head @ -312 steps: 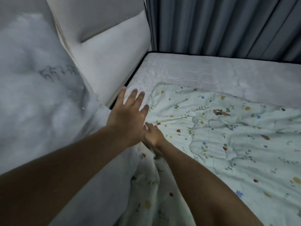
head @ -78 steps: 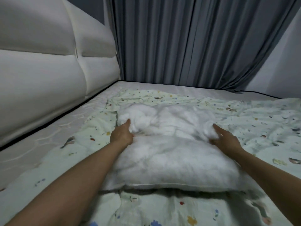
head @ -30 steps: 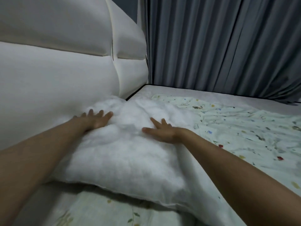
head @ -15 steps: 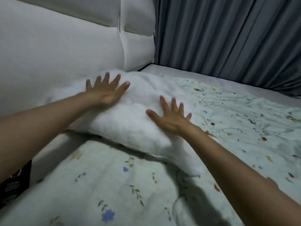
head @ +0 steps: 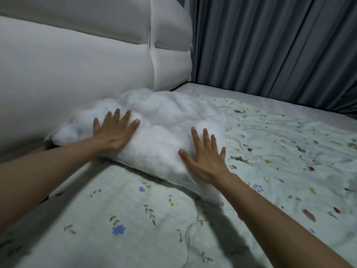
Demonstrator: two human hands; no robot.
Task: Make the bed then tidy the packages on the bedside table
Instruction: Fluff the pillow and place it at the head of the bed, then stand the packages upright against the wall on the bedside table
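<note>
While both arms reach forward:
Pillow: white, lying on the floral quilt, against the padded headboard.
Left hand: fingers spread flat, pressing the pillow, gripping nothing.
Right hand: likewise splayed, pressing its near edge.

We see from one camera worn on the head, facing forward and down over the bed. It sits close, both forearms reaching from the bottom edge toward the headboard.
</note>
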